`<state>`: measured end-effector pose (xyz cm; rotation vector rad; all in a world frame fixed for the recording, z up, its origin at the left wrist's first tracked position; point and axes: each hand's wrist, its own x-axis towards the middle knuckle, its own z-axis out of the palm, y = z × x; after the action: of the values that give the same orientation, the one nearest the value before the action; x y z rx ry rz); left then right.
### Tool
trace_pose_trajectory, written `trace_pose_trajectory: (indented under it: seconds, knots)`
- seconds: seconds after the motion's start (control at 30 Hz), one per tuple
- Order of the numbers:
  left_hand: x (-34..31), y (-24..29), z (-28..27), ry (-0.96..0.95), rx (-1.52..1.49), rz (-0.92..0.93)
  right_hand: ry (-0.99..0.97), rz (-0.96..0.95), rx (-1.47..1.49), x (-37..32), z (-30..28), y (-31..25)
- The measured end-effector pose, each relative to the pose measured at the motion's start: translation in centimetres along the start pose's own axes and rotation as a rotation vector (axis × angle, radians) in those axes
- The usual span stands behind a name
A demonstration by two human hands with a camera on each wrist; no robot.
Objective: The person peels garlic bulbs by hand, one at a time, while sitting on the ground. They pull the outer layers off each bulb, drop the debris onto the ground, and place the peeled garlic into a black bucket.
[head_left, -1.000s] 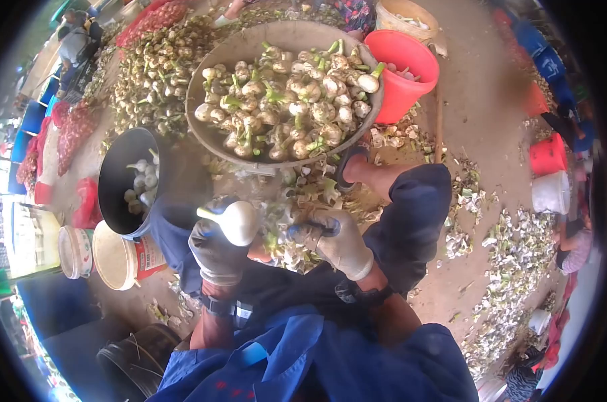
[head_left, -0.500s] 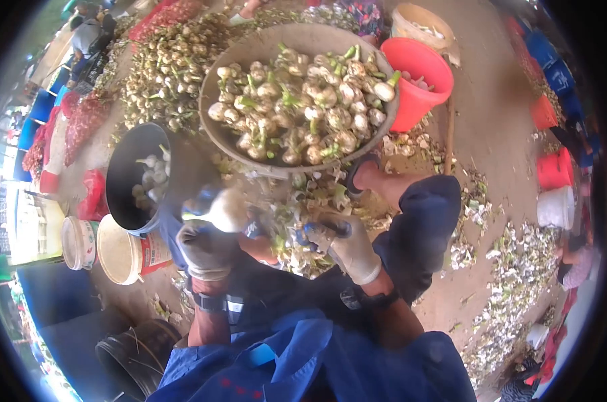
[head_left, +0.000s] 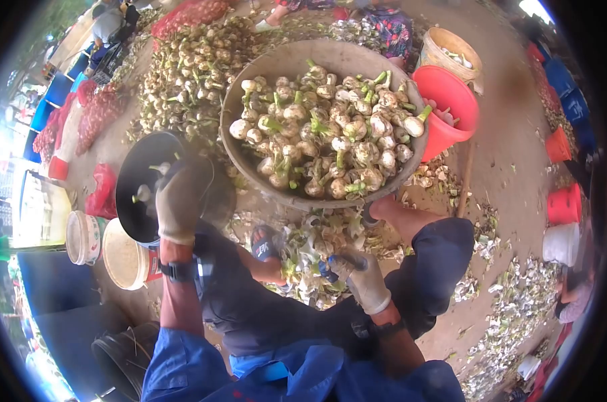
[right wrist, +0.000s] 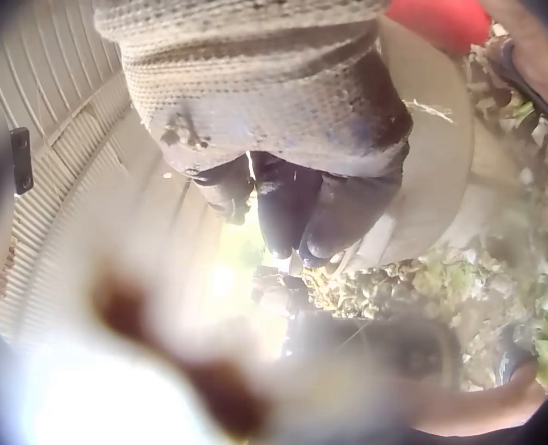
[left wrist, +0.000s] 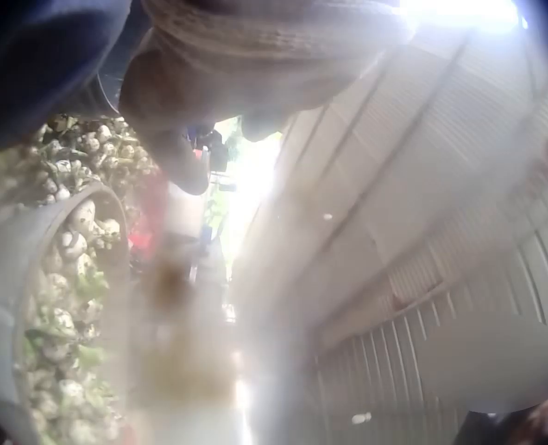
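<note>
Left hand (head_left: pixel 176 204), by bucket (head_left: pixel 130 213): finger state unclear; knocking its rim could spill garlic (head_left: pixel 142 193). Right hand (head_left: pixel 363 280): fingers curled, contents unclear.

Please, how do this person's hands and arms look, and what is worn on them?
The left hand and right hand wear pale knitted gloves; the right glove has smudges and darker, bluish-grey fingers. A dark band circles each wrist. The blue sleeves leave the forearms uncovered.

Blue shirt (head_left: pixel 317 376), pale gloves (head_left: pixel 369 284), dark trousers (head_left: pixel 260 305)
</note>
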<state>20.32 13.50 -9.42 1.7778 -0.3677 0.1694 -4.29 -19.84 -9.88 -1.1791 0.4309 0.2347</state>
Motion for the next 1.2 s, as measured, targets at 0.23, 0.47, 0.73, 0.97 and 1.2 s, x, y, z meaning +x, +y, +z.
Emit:
trace_pose_trajectory:
  seconds: [0.23,0.47,0.73,0.97,1.2]
  knots:
    - [12.7,-4.8,7.3,-0.237,0.717,0.052,-0.021,0.106,-0.052,1.9,-0.2,0.0]
    - [14.9,-7.9,11.1,-0.661,1.204,0.119,0.014,0.257,-0.05,3.6,-0.2,-1.2]
    - [8.4,2.3,6.1,-0.332,0.7,-0.113,0.019,0.108,-0.032,2.7,-0.1,-0.7]
    - [-10.2,13.0,11.4,-0.359,0.079,-0.336,0.045,-0.032,0.249,1.8,3.1,0.1]
    - [-17.2,12.7,14.7,-0.351,0.366,-0.175,0.034,-0.151,-0.267,-0.7,1.9,-0.7]
